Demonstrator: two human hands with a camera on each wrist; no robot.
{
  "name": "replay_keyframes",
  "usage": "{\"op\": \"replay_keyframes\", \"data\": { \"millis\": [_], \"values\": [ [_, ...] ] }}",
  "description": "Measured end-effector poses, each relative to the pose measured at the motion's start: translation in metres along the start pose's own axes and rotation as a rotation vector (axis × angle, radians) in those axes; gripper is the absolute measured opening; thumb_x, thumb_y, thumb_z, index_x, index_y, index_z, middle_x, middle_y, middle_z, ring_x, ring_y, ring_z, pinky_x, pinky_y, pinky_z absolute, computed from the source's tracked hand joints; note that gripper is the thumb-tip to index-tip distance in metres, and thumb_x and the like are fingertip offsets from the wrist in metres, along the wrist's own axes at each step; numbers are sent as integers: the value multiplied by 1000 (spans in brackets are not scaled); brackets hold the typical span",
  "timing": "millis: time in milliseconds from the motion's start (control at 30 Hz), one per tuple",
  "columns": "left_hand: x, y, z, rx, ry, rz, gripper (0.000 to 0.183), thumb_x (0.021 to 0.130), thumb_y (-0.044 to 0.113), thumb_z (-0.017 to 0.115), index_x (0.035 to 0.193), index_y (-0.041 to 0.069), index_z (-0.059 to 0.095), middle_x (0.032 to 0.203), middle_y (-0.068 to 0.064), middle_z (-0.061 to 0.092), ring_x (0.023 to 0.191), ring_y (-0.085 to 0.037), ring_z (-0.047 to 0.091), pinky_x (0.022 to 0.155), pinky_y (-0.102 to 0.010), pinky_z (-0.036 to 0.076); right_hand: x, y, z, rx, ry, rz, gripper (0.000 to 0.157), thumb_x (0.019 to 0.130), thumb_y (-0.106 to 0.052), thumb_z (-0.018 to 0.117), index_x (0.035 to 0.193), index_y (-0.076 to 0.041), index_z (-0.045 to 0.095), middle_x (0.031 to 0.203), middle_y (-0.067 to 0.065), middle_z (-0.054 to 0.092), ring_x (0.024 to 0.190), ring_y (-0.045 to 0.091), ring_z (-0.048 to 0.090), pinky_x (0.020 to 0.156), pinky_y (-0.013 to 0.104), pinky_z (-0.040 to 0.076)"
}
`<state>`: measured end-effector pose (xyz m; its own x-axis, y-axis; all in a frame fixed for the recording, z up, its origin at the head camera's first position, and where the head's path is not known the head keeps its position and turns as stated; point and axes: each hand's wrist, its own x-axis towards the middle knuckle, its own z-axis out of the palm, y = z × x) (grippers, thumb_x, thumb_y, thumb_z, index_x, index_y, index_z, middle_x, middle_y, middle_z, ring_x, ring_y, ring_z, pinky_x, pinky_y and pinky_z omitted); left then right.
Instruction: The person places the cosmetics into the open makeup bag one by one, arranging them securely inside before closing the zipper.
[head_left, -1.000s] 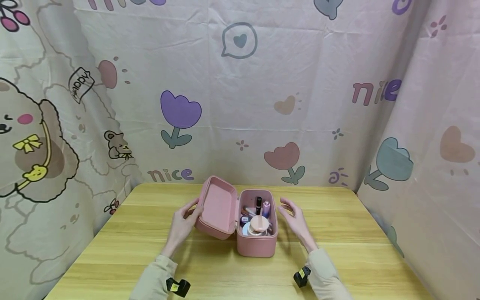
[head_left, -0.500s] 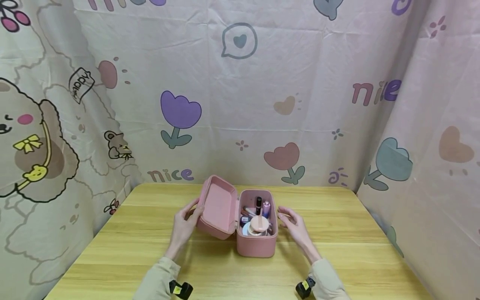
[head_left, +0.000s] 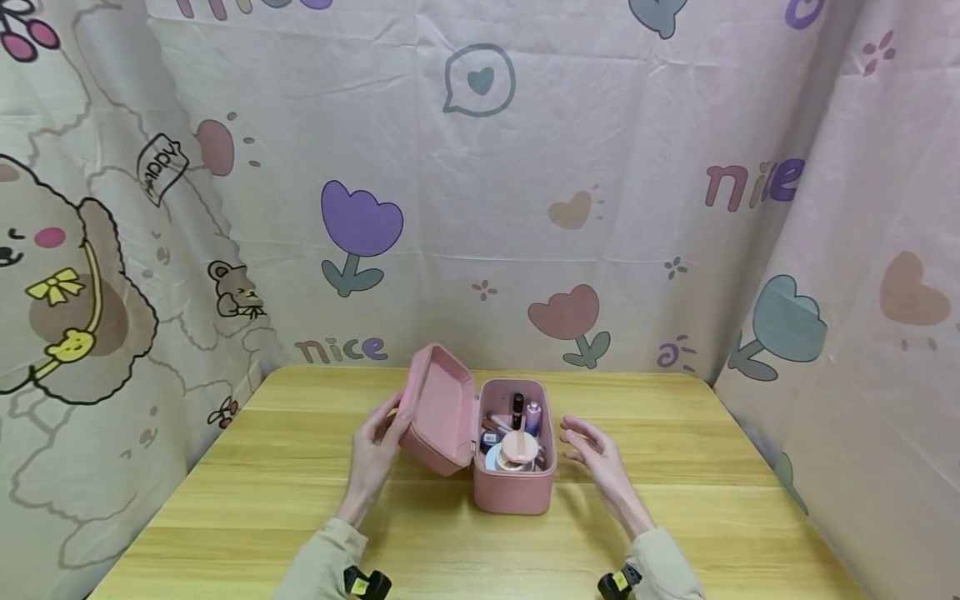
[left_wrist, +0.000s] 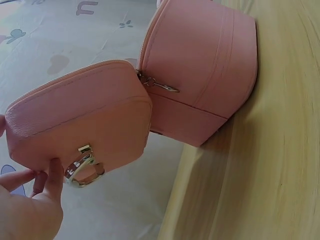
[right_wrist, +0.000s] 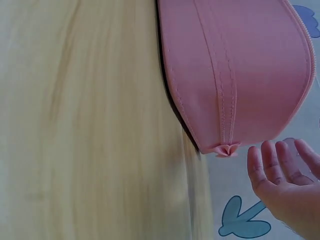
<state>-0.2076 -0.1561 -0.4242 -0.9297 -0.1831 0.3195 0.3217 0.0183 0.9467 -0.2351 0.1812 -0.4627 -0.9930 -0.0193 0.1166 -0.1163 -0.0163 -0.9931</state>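
A pink cosmetic case (head_left: pixel 513 493) stands on the wooden table with its lid (head_left: pixel 442 404) swung out to the left. My left hand (head_left: pixel 375 446) grips the lid's outer edge, thumb on the near side. In the left wrist view a metal-ringed handle (left_wrist: pixel 82 170) hangs from the lid's top beside my fingers, and a zipper pull (left_wrist: pixel 162 86) dangles at the hinge side. Inside the case lie a round cushion compact (head_left: pixel 519 447), a black-capped tube (head_left: pixel 517 408), a purple bottle (head_left: pixel 532 417) and other small cosmetics. My right hand (head_left: pixel 596 458), fingers loosely bent and holding nothing, hovers just right of the case.
The wooden table (head_left: pixel 697 500) extends to both sides and in front of the case. Behind it and along both sides hangs a printed curtain (head_left: pixel 480 208). A small pink bow tab (right_wrist: pixel 227 150) sticks out from the case's side in the right wrist view.
The lid has tilted up slightly in my left hand, moving a little toward the case. My right hand has come lower and shifted slightly right. The case and its contents stay put.
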Motion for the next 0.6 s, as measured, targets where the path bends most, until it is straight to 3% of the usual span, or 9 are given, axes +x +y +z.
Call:
{"op": "replay_keyframes", "data": {
  "millis": [333,600],
  "values": [
    [-3,-2,9,-50,-13,93,47,105,-1,56,150,-12,49,144,-31,50,113,4,61,98,-12,52,-6,1,4,47,-29,6,45,106,-3,54,146,16,46,147,35,53,108,7,67,96,27,58],
    [-6,1,23,-118,-42,167,46,103,-6,56,145,-19,46,148,-41,46,122,3,60,107,-14,48,-7,0,7,71,-32,-9,44,106,-2,53,146,17,47,147,36,53,108,7,67,94,25,58]
  ]
}}
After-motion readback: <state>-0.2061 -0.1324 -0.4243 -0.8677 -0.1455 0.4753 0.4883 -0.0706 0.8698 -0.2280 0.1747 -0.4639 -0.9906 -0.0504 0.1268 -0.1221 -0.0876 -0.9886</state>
